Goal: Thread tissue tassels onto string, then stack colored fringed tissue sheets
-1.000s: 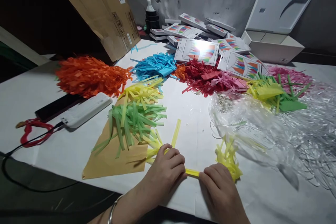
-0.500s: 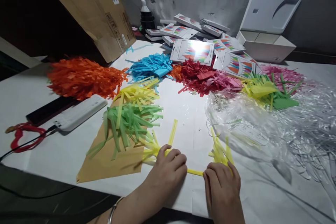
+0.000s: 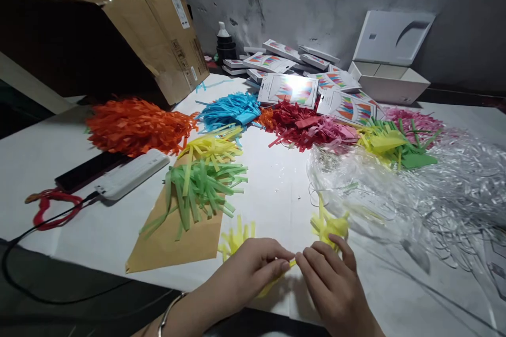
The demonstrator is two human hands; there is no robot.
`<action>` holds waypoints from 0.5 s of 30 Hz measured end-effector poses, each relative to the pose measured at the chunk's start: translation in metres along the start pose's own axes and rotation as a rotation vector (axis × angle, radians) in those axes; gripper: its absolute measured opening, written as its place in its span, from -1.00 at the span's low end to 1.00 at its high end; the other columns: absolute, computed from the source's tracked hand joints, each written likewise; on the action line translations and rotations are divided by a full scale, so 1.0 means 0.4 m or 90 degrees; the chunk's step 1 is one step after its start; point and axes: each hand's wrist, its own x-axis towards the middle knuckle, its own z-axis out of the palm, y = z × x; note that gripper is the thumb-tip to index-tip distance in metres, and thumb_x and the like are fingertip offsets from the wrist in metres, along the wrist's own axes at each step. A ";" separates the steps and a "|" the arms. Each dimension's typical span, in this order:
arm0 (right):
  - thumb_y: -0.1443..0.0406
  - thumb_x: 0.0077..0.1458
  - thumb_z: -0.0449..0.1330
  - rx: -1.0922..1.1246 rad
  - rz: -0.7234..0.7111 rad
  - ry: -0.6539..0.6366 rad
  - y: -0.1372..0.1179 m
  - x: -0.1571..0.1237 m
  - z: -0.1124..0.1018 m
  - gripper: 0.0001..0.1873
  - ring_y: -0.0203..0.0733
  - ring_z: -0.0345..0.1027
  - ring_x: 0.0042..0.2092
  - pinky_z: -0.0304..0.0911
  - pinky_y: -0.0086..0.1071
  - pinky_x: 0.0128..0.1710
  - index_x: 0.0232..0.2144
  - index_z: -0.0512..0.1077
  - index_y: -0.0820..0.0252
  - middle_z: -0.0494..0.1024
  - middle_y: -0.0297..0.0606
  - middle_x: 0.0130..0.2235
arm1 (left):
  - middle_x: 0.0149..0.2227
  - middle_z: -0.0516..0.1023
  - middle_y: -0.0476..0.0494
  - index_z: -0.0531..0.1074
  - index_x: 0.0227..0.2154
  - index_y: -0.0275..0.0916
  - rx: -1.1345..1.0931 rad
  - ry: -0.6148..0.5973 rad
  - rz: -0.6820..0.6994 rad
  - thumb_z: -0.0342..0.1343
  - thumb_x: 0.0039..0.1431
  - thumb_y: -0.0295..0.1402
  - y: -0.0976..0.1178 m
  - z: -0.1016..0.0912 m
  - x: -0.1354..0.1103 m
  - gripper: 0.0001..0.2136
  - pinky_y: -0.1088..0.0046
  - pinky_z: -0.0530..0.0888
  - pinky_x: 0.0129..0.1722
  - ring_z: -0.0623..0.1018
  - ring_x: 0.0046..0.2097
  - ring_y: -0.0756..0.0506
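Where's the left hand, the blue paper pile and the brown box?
Left hand (image 3: 259, 264): head view, back of hand.
Blue paper pile (image 3: 231, 109): head view, its middle.
Brown box (image 3: 160, 45): head view, outer side.

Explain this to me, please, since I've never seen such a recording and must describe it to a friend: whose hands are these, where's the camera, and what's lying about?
There is no machine: these are a person's own bare left hand and right hand. One camera, worn on the head, looks forward and down.

Between them, the fingertips pinch a narrow yellow strip. Yellow fringe shows beside each hand.

On the white table covering lie green fringe, partly over a brown sheet, plus orange and blue bunches. Flat printed boxes are piled toward the wall; clear plastic lies to the right.
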 end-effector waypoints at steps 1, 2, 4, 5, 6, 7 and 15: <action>0.49 0.28 0.08 0.017 -0.010 0.002 0.005 0.007 -0.018 -0.76 -0.11 0.47 -0.12 0.09 -0.05 0.17 -0.09 0.50 0.31 0.62 -0.19 -0.23 | -0.35 0.61 -0.10 0.63 -0.27 -0.25 -0.102 -0.015 -0.059 0.21 0.20 -0.23 0.010 0.000 -0.004 -0.79 0.43 0.39 -0.26 0.51 -0.30 -0.08; 0.49 0.25 0.13 0.044 -0.005 0.017 0.007 0.015 -0.034 -0.77 -0.12 0.47 -0.15 0.15 -0.07 0.13 -0.08 0.49 0.29 0.61 -0.21 -0.25 | -0.42 0.58 -0.07 0.62 -0.34 -0.28 -0.193 -0.020 -0.105 0.30 0.11 -0.20 0.018 0.003 -0.005 -0.78 0.46 0.37 -0.31 0.48 -0.36 -0.05; 0.51 0.20 0.19 0.130 0.055 0.068 0.003 0.029 -0.051 -0.75 -0.18 0.47 -0.24 0.28 -0.14 -0.01 -0.10 0.50 0.23 0.58 -0.26 -0.31 | -0.53 0.50 0.00 0.59 -0.45 -0.31 -0.333 -0.003 -0.142 0.43 -0.07 -0.19 0.029 0.016 -0.003 -0.73 0.51 0.31 -0.37 0.39 -0.44 0.02; 0.51 0.19 0.20 0.181 0.100 0.090 -0.003 0.033 -0.052 -0.74 -0.20 0.46 -0.28 0.34 -0.19 -0.09 -0.10 0.50 0.19 0.56 -0.28 -0.33 | -0.54 0.47 0.02 0.57 -0.47 -0.31 -0.384 0.009 -0.135 0.47 -0.12 -0.18 0.033 0.026 0.000 -0.70 0.53 0.30 -0.38 0.37 -0.45 0.03; 0.51 0.20 0.19 0.231 0.141 0.105 -0.012 0.035 -0.047 -0.72 -0.21 0.46 -0.29 0.38 -0.24 -0.17 -0.08 0.51 0.16 0.55 -0.28 -0.34 | -0.53 0.47 0.02 0.55 -0.48 -0.31 -0.426 0.023 -0.116 0.49 -0.14 -0.17 0.036 0.038 0.003 -0.67 0.53 0.30 -0.36 0.38 -0.43 0.04; 0.49 0.23 0.17 0.274 0.174 0.118 -0.021 0.033 -0.038 -0.70 -0.20 0.46 -0.29 0.41 -0.28 -0.24 -0.05 0.51 0.13 0.54 -0.26 -0.33 | -0.50 0.49 0.00 0.54 -0.48 -0.30 -0.459 0.043 -0.089 0.50 -0.14 -0.16 0.039 0.049 0.008 -0.66 0.53 0.32 -0.34 0.39 -0.41 0.03; 0.44 0.28 0.14 0.272 0.261 0.275 -0.029 -0.018 0.063 -0.60 -0.23 0.53 -0.30 0.46 -0.48 -0.37 0.12 0.43 0.06 0.58 -0.20 -0.24 | -0.49 0.51 -0.07 0.57 -0.51 -0.27 -0.214 0.108 0.090 0.32 0.11 -0.06 0.065 0.072 0.050 -0.66 0.50 0.42 -0.38 0.47 -0.42 -0.03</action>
